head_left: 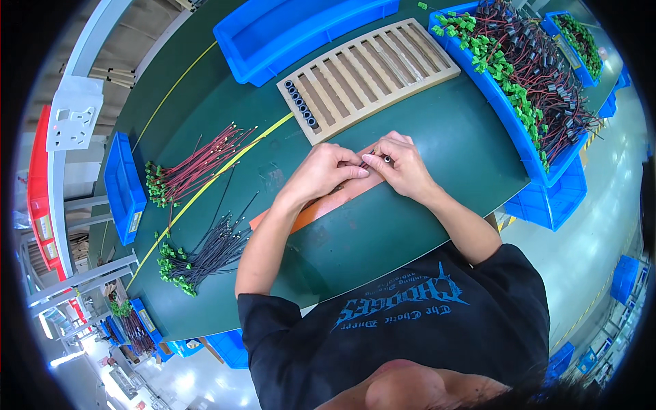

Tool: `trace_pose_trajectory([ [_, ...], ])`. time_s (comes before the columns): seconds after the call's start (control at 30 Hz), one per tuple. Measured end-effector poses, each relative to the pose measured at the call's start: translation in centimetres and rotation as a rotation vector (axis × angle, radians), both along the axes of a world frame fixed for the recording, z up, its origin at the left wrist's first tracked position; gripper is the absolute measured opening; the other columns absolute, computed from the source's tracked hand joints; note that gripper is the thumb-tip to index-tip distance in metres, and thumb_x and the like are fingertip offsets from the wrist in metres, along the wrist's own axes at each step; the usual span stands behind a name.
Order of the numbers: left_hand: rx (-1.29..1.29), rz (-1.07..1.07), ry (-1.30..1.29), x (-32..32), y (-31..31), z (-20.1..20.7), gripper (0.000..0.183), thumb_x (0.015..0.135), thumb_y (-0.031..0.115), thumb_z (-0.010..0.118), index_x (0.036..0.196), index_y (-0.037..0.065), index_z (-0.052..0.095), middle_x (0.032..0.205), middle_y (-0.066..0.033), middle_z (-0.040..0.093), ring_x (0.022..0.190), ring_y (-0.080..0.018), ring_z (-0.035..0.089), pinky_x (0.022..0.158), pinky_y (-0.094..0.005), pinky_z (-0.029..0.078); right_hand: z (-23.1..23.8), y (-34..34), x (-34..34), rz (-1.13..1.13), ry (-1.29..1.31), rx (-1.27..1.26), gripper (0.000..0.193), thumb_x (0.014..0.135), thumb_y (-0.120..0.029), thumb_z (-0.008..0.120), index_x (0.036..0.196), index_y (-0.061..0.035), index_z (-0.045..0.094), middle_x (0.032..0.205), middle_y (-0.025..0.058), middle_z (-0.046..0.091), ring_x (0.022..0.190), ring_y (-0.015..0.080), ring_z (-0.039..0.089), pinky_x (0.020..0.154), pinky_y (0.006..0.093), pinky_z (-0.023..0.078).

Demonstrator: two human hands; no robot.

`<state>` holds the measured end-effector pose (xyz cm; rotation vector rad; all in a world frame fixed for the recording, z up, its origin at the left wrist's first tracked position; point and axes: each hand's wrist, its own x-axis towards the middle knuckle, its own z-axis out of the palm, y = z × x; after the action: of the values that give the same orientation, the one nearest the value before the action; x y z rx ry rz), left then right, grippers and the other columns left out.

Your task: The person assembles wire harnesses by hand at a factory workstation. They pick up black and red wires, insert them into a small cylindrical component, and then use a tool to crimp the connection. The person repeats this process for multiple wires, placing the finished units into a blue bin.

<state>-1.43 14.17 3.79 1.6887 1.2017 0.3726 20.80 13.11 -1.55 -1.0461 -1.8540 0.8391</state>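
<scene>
Both my hands meet over an orange strip (328, 207) that lies on the green table. My left hand (326, 172) is closed, thumb and fingertips pinched on something the fingers mostly cover. Close against it, my right hand (403, 169) is closed too, its fingers around a small dark round part (387, 159) with a pale centre. Just beyond the hands lies a wooden slotted tray (329, 128). A row of black round parts (301, 104) fills part of its leftmost slot.
Left lie red wires (212, 152) and black wires (217, 247) with green connectors. At right, a large blue bin (509, 126) overflows with wired parts. Another blue bin (256, 65) stands behind the tray; a small blue bin (123, 195) sits at the left edge.
</scene>
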Motion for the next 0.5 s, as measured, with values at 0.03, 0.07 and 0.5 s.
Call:
trace_pose_trajectory([
  [0.03,-0.065,-0.015,0.002,0.1,0.6,0.3,0.015,0.089,0.012,0.085,0.096,0.000,0.082,0.079,-0.0066,0.074,0.072,-0.0126,0.062,0.067,-0.0313,0.052,0.0,0.1,0.0,0.001,-0.007,0.031,0.026,0.094,-0.024,0.079,0.080,-0.0059,0.068,0.076,0.0043,0.069,0.083,0.0237,0.062,0.088,0.0417,0.044],
  [0.07,-0.137,-0.034,0.002,0.2,1.1,0.5,0.014,0.088,0.012,0.085,0.095,0.000,0.082,0.076,-0.0058,0.074,0.069,-0.0114,0.061,0.064,-0.0309,0.051,-0.1,0.0,0.2,0.017,-0.018,0.023,0.027,0.095,-0.024,0.078,0.079,-0.0060,0.067,0.076,0.0043,0.068,0.082,0.0237,0.062,0.088,0.0417,0.044],
  [0.5,-0.196,0.060,0.028,2.0,2.1,-0.1,0.004,0.086,0.002,0.083,0.086,-0.002,0.082,0.064,-0.0054,0.071,0.055,-0.0086,0.057,0.050,-0.0303,0.045,0.5,0.6,1.0,0.009,-0.058,-0.028,0.024,0.094,-0.018,0.078,0.078,-0.0063,0.065,0.077,0.0033,0.068,0.081,0.0245,0.061,0.088,0.0420,0.044],
])
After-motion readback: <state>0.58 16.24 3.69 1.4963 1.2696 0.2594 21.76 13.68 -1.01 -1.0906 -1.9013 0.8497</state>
